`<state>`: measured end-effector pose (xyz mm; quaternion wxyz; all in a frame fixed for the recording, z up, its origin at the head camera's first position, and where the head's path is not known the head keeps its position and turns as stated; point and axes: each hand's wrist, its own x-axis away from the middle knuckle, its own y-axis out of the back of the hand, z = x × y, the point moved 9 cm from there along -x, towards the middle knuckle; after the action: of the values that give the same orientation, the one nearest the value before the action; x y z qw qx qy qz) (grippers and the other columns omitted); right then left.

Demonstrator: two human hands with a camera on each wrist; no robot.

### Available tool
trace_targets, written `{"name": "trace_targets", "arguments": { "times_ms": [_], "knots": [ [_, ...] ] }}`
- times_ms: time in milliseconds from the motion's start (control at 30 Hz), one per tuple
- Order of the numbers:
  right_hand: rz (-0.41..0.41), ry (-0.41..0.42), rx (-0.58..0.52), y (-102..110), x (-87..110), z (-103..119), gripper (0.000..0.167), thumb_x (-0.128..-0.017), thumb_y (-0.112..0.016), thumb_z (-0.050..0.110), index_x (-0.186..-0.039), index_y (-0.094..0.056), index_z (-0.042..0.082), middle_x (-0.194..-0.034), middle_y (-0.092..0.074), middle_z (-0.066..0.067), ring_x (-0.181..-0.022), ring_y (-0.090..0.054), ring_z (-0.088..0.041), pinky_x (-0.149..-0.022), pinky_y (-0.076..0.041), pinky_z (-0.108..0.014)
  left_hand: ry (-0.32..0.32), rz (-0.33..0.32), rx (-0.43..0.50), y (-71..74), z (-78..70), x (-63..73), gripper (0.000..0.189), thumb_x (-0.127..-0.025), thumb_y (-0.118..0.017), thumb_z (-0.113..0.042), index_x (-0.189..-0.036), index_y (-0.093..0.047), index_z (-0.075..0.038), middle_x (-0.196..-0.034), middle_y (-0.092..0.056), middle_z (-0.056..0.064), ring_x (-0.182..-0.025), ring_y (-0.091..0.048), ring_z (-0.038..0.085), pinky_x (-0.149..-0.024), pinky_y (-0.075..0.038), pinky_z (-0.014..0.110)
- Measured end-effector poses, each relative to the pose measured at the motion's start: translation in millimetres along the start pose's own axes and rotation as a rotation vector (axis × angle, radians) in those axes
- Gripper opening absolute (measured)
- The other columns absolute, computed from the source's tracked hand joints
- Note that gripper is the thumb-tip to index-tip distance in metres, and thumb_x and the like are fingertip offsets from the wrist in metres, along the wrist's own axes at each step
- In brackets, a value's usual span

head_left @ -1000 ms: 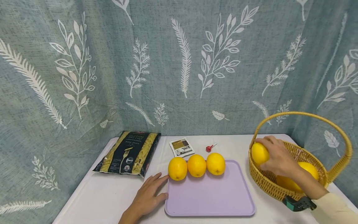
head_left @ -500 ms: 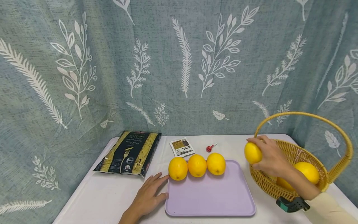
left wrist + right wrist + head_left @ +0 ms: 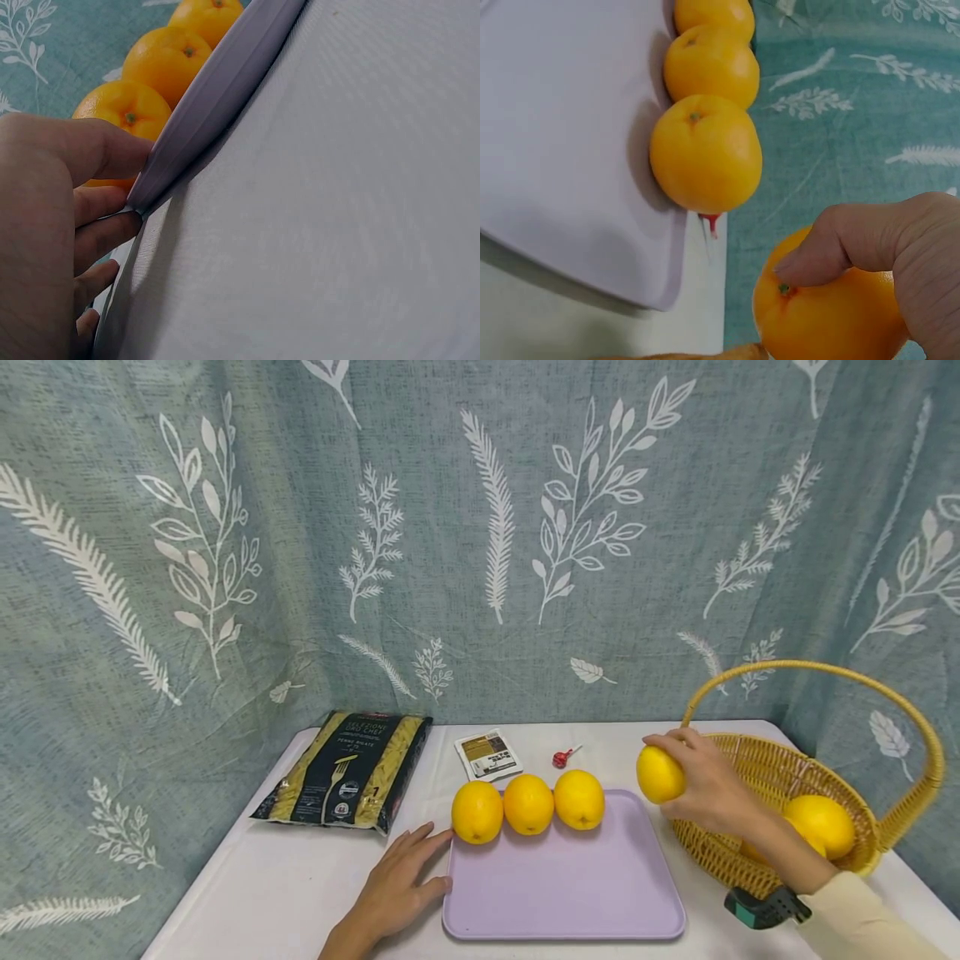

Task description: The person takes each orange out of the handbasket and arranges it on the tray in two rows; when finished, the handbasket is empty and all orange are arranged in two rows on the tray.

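My right hand [image 3: 708, 785] grips an orange [image 3: 659, 774] in the air, between the tray's right edge and the basket's left rim. In the right wrist view the thumb lies across this orange [image 3: 832, 319] near its stem end. Three more oranges [image 3: 528, 804] stand in a row along the back of the lilac tray [image 3: 562, 889]. At the tray's left side, my left hand [image 3: 397, 885] touches the edge with fingers spread, beside the leftmost orange [image 3: 477, 812]. The wicker basket [image 3: 701, 852] on the right holds more oranges [image 3: 821, 825], partly hidden by my right forearm.
Behind the tray lie a small sachet [image 3: 488, 755] and a red lollipop [image 3: 561, 759]. A bag of penne pasta [image 3: 345, 772] lies at the back left. The basket's tall handle [image 3: 817, 666] arches above it. A patterned curtain [image 3: 450, 527] hangs behind the table.
My right hand has carried the orange left, out over the basket's rim toward the tray. The left hand and the three oranges in the row have stayed in place.
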<state>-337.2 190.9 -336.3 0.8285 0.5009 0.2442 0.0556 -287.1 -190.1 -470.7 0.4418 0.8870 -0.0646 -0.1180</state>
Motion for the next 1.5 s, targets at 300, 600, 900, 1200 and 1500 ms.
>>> {"name": "trace_targets", "arguments": {
  "times_ms": [300, 600, 900, 1200, 1500],
  "knots": [
    [0.043, -0.007, -0.007, -11, -3.6, 6, 0.080, -0.063, -0.087, 0.007, -0.137, -0.059, 0.008, -0.127, -0.054, -0.018, -0.107, -0.052, -0.038, -0.077, -0.057, -0.051, -0.009, -0.003, 0.003, -0.4, 0.2, -0.1, 0.058, -0.086, -0.065, -0.027, -0.143, -0.059, -0.018, -0.151, -0.052, 0.010, -0.146, -0.038, 0.035, -0.125, -0.021, 0.056],
    [0.055, 0.021, 0.004, -24, -6.2, 9, 0.080, -0.061, -0.087, 0.006, -0.136, -0.061, 0.008, -0.123, -0.056, -0.015, -0.099, -0.058, -0.033, -0.076, -0.058, -0.048, 0.003, 0.003, 0.005, -0.1, 0.0, -0.3, 0.059, -0.086, -0.065, -0.028, -0.143, -0.059, -0.018, -0.152, -0.052, 0.010, -0.147, -0.037, 0.035, -0.125, -0.020, 0.057],
    [0.091, 0.041, 0.029, -36, -9.3, 12, 0.078, -0.063, -0.088, 0.009, -0.136, -0.061, 0.010, -0.122, -0.058, -0.012, -0.094, -0.060, -0.028, -0.075, -0.058, -0.046, 0.020, 0.019, 0.011, -0.7, 0.0, 0.9, 0.060, -0.085, -0.065, -0.030, -0.144, -0.059, -0.017, -0.153, -0.050, 0.012, -0.147, -0.036, 0.038, -0.123, -0.021, 0.062],
    [0.120, 0.043, 0.048, -46, -12.3, 11, 0.079, -0.062, -0.090, 0.013, -0.136, -0.061, 0.010, -0.121, -0.060, -0.012, -0.093, -0.061, -0.026, -0.073, -0.058, -0.044, 0.003, 0.018, 0.007, -1.2, -0.6, -0.2, 0.059, -0.086, -0.065, -0.029, -0.143, -0.059, -0.017, -0.152, -0.052, 0.011, -0.146, -0.037, 0.037, -0.124, -0.020, 0.060],
    [0.182, 0.018, 0.074, -60, -13.4, 8, 0.082, -0.063, -0.090, 0.014, -0.138, -0.059, 0.007, -0.125, -0.060, -0.015, -0.098, -0.061, -0.028, -0.076, -0.057, -0.047, 0.011, 0.021, 0.006, -1.3, 0.6, 0.2, 0.060, -0.086, -0.066, -0.030, -0.144, -0.059, -0.017, -0.152, -0.051, 0.011, -0.146, -0.037, 0.037, -0.124, -0.021, 0.061]
  ]
}}
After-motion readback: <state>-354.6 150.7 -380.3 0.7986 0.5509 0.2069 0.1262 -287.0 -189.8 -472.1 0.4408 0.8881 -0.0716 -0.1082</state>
